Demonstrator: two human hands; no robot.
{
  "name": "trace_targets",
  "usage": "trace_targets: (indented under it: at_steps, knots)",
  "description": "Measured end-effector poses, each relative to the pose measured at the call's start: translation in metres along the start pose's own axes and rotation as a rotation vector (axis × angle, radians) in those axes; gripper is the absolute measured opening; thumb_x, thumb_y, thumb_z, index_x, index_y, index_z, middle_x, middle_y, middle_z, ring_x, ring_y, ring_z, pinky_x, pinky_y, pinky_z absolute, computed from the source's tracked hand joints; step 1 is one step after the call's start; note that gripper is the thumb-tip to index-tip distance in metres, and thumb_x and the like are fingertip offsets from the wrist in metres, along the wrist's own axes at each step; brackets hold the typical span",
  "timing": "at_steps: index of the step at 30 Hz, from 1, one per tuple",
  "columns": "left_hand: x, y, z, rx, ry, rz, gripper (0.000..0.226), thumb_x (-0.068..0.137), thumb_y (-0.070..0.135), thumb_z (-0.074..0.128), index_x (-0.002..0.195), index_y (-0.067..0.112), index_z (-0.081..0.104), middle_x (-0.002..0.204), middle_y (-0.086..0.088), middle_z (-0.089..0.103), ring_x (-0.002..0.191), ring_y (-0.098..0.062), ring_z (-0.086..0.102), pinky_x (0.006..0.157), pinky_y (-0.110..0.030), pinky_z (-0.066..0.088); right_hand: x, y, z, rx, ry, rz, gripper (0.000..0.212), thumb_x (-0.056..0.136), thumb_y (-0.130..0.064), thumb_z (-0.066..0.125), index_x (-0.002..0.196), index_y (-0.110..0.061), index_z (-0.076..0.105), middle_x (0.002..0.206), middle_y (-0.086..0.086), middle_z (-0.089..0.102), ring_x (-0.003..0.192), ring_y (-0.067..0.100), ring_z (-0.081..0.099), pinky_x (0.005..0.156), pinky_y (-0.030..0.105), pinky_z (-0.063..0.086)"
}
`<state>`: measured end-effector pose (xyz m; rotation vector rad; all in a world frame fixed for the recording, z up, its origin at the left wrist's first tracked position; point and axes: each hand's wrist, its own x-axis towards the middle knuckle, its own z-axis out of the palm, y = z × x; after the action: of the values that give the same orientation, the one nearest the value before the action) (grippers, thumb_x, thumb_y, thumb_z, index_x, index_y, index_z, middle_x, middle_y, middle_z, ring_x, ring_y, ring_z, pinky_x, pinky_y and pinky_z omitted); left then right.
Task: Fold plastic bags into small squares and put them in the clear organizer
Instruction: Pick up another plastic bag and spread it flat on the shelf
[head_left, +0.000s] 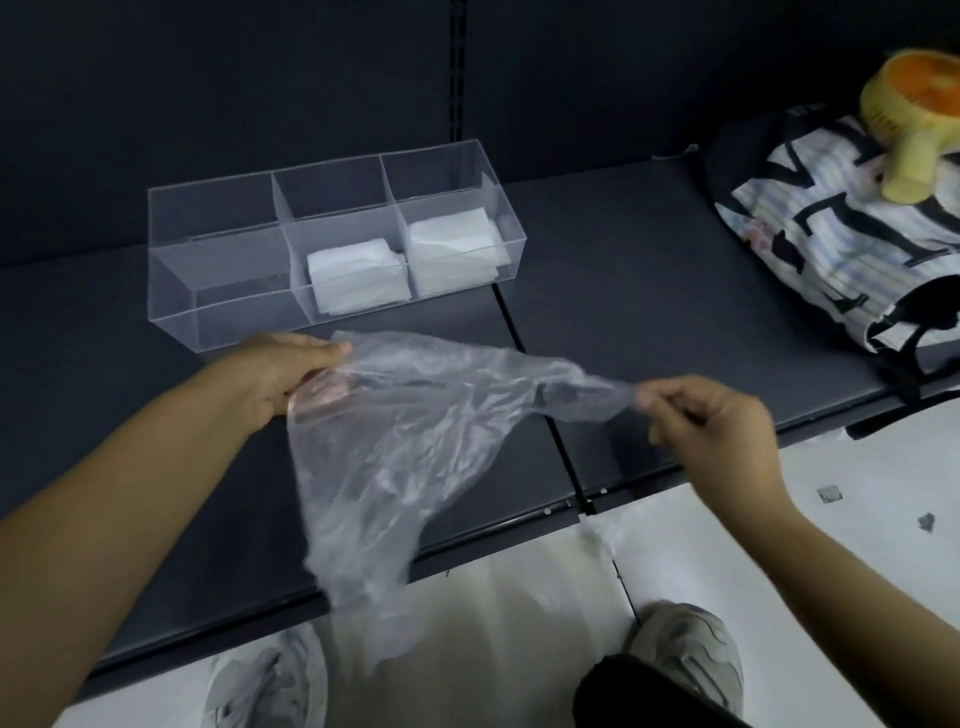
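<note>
Above the front edge of the shelf (649, 291), the plastic bag (415, 441) hangs unfolded and crumpled, stretched between both hands. Left hand (280, 374): fingers closed on one upper corner, thumb on top. Right hand (711, 421): fingers pinching the opposite, twisted corner. Behind the bag stands the clear organizer (171, 291), with folded bags (353, 280) in its middle and right front compartments. Risk: the slick film may slip from the narrow right pinch, or creases and trapped air may skew the first fold. A backpack (841, 234) lies at the right.
</note>
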<state>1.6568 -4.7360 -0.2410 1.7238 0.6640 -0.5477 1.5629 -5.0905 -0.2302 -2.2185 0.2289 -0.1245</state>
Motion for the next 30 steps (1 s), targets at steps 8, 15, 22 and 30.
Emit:
trace_targets:
  at_steps: [8,15,22,30]
  knots:
    - [-0.005,-0.006,0.007,-0.194,0.034,0.105,0.008,0.091,0.023,0.064,0.085,0.019,0.064,0.076,0.000,0.068,0.066,-0.013,0.063,0.051,-0.020,0.056,0.055,-0.013,-0.011,0.769,-0.028,0.281,0.015,0.102,-0.013,0.044,0.093,-0.011,0.056,0.083,0.010,0.075,0.083,0.025,0.073,0.071,0.030,0.060]
    - [-0.007,0.001,0.012,-0.201,-0.007,0.140,0.008,0.085,0.024,0.070,0.087,0.016,0.067,0.059,0.007,0.067,0.047,-0.003,0.061,0.047,-0.017,0.052,0.096,-0.022,-0.010,0.769,-0.177,0.500,0.018,0.086,-0.026,0.068,0.095,-0.015,0.058,0.076,0.004,0.074,0.071,0.013,0.070,0.057,0.022,0.055]
    - [-0.006,0.001,0.009,-0.315,0.075,0.149,0.009,0.092,0.021,0.063,0.087,0.015,0.060,0.079,-0.003,0.068,0.061,-0.010,0.069,0.053,-0.018,0.054,0.110,-0.011,0.002,0.498,0.170,0.395,0.013,0.092,-0.008,0.061,0.100,-0.014,0.053,0.088,0.003,0.063,0.074,0.011,0.063,0.075,0.020,0.053]
    - [-0.056,-0.039,0.045,-0.322,-0.168,-0.006,0.027,0.089,0.027,0.064,0.097,0.002,0.065,0.087,-0.016,0.074,0.080,-0.025,0.073,0.063,-0.028,0.060,-0.002,0.002,-0.003,0.290,0.059,0.249,0.050,0.083,-0.073,0.043,0.119,-0.038,0.049,0.116,-0.013,0.060,0.100,0.000,0.060,0.095,0.036,0.048]
